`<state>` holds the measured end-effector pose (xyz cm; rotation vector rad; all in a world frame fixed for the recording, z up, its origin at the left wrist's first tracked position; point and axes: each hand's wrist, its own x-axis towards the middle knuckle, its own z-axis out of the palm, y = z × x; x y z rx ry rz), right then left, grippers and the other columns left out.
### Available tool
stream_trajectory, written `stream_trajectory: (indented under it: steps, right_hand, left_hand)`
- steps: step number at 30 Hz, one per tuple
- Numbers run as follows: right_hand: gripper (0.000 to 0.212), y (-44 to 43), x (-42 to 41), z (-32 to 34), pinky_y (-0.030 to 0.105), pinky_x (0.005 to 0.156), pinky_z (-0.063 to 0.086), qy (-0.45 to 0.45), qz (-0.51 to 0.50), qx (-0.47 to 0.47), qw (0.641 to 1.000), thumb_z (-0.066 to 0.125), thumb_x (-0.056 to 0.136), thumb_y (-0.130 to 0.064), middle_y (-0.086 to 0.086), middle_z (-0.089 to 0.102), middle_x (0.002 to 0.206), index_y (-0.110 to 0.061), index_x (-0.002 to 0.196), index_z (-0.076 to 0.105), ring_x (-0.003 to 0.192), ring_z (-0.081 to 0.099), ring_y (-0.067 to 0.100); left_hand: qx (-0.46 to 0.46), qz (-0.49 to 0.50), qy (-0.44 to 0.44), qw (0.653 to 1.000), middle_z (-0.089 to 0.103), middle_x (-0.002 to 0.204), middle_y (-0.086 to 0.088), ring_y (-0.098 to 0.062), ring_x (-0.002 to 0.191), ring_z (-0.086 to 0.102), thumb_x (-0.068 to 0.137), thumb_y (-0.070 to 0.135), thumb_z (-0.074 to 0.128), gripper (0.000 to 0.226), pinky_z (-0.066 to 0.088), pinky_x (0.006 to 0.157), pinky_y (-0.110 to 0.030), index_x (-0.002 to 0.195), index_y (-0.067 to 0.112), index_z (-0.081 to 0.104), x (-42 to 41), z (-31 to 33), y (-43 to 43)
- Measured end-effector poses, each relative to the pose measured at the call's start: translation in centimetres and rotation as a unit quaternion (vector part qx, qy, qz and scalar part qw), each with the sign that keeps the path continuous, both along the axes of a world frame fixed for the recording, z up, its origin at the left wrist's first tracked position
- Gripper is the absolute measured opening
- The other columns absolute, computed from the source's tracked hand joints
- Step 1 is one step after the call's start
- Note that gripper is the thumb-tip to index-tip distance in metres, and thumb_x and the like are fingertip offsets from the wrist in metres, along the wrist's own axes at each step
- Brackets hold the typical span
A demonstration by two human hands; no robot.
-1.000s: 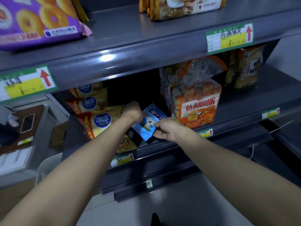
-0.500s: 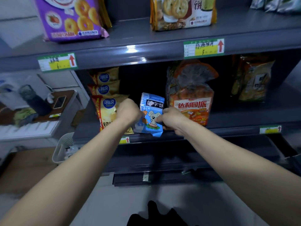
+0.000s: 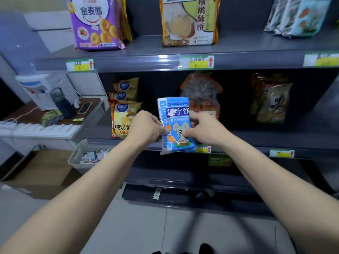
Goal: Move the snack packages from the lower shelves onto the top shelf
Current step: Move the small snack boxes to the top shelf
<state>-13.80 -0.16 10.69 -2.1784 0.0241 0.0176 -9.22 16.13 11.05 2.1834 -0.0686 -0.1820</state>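
With the left hand [image 3: 146, 127] curled on one side edge and the right hand [image 3: 203, 129] pinching the other, thumb on the front, holds upright a blue glossy plastic snack packet with a cartoon mouse [image 3: 175, 123]. Hangs in the air just before the front edge of the grey metal middle shelf [image 3: 247, 145].

Looks light and soft, with slick film and probably breakable biscuits inside. Best taken lightly by the side seams, never squeezed across the middle.

Reaches with both forearms stretched forward, hands level with each other, backs of the hands towards the camera.

Flanked behind, on the middle shelf, by yellow crisp bags [image 3: 122, 114] towards its left end and a clear orange-topped bread bag [image 3: 201, 88].

Above, on the grey top shelf [image 3: 143, 61], shows bare room between the purple ring-snack bag [image 3: 95, 24] and the gold walnut-biscuit bag [image 3: 189, 21].
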Motion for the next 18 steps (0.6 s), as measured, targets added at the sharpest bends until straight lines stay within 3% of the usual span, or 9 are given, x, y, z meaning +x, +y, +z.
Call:
stream_trajectory:
  steps: [4, 7, 10, 12, 14, 16, 18]
  right_hand:
    - [0.024, -2.2, -1.9, 2.4, 0.013, 0.055, 0.044, -0.031, -0.020, -0.056, 0.998, 0.070, 0.080, -0.015, -0.009, 0.066, 0.090, -0.016, 0.104, 0.066, 0.066, 0.056, -0.006]
    - [0.029, -4.0, -2.9, 4.2, 0.014, 0.057, 0.043, -0.063, -0.046, -0.070, 0.994, 0.071, 0.079, -0.018, -0.010, 0.065, 0.086, -0.016, 0.107, 0.067, 0.063, 0.053, -0.008]
    - [0.028, -5.8, -3.6, 6.0, 0.012, 0.056, 0.043, -0.092, -0.080, -0.061, 0.991, 0.072, 0.079, -0.017, -0.017, 0.062, 0.077, -0.018, 0.106, 0.067, 0.061, 0.055, -0.010]
    - [0.030, -6.9, -3.8, 7.4, 0.017, 0.064, 0.049, -0.121, -0.110, -0.068, 0.984, 0.072, 0.078, -0.016, -0.014, 0.066, 0.084, -0.019, 0.108, 0.068, 0.066, 0.057, -0.007]
    - [0.031, -8.2, -4.0, 8.7, 0.018, 0.065, 0.052, -0.146, -0.141, -0.074, 0.976, 0.072, 0.078, -0.015, -0.012, 0.069, 0.091, -0.020, 0.109, 0.068, 0.068, 0.060, -0.006]
    - [0.033, -9.6, -4.1, 10.0, 0.026, 0.075, 0.055, -0.171, -0.174, -0.070, 0.967, 0.072, 0.078, -0.014, -0.009, 0.071, 0.098, -0.020, 0.111, 0.067, 0.080, 0.064, 0.000]
    - [0.035, -11.2, -4.1, 11.6, 0.030, 0.079, 0.054, -0.199, -0.208, -0.089, 0.954, 0.071, 0.079, -0.015, -0.006, 0.070, 0.104, -0.020, 0.113, 0.065, 0.085, 0.063, 0.005]
  left_hand:
    - [-0.012, -0.034, -0.027, 0.999, 0.073, 0.075, -0.012, -0.025, 0.074, 0.072, 0.070, 0.017, 0.081, 0.021, 0.059, 0.071, -0.044, 0.064, 0.003, 0.066, -1.3, 2.1, -1.8]
    - [-0.036, -0.059, -0.064, 0.996, 0.073, 0.074, -0.009, -0.020, 0.069, 0.072, 0.071, 0.020, 0.080, 0.023, 0.059, 0.058, -0.036, 0.062, 0.007, 0.063, -1.8, 3.9, -3.4]
    - [-0.052, -0.089, -0.108, 0.989, 0.073, 0.075, -0.007, -0.020, 0.073, 0.072, 0.072, 0.021, 0.080, 0.024, 0.060, 0.068, -0.043, 0.060, 0.010, 0.062, -1.8, 6.0, -5.3]
    - [-0.070, -0.112, -0.129, 0.983, 0.073, 0.076, -0.009, -0.020, 0.073, 0.071, 0.072, 0.020, 0.079, 0.023, 0.059, 0.070, -0.043, 0.060, 0.010, 0.063, -1.5, 7.5, -6.8]
    - [-0.087, -0.137, -0.149, 0.975, 0.073, 0.074, -0.011, -0.019, 0.065, 0.071, 0.073, 0.019, 0.079, 0.021, 0.060, 0.062, -0.038, 0.061, 0.009, 0.064, -1.1, 8.9, -8.4]
    - [-0.098, -0.161, -0.177, 0.966, 0.073, 0.072, -0.008, -0.019, 0.063, 0.071, 0.073, 0.019, 0.078, 0.019, 0.059, 0.056, -0.037, 0.061, 0.011, 0.066, -0.6, 10.3, -10.3]
    - [-0.117, -0.175, -0.205, 0.956, 0.072, 0.071, -0.005, -0.020, 0.068, 0.071, 0.073, 0.019, 0.078, 0.017, 0.060, 0.059, -0.038, 0.062, 0.011, 0.067, 0.1, 11.8, -12.4]
